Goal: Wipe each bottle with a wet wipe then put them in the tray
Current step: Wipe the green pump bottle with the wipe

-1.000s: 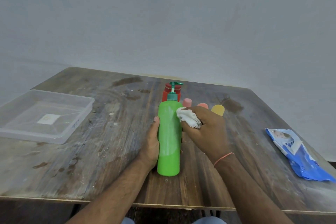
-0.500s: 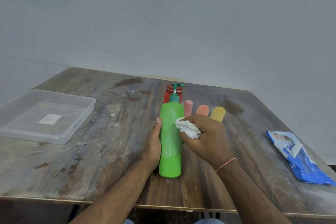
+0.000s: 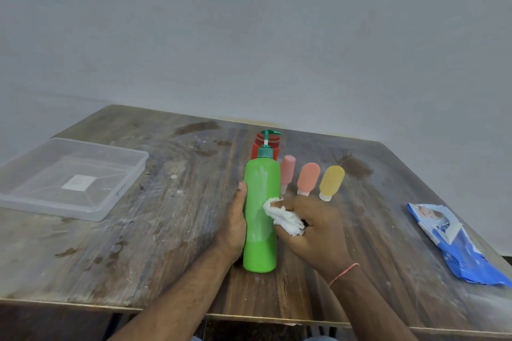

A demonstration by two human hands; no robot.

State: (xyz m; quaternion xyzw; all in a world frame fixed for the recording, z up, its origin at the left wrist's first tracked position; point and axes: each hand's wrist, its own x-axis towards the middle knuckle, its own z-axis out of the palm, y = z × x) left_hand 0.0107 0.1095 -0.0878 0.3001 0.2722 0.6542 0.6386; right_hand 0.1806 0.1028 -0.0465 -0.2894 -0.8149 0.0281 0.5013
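Left hand [image 3: 235, 225] grips the tall green plastic pump bottle [image 3: 260, 213] upright, steadying it; beside it, right hand [image 3: 313, 230] clutches a crumpled white wet wipe [image 3: 282, 219], rubbing its side.

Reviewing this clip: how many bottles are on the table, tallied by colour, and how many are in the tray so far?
Green pump bottle: 1, held by the left hand, wiped by the right hand with a wipe
Red bottle: 1
Pink bottle: 1
Orange bottle: 1
Yellow bottle: 1
Total: 5 bottles
In the tray: 0
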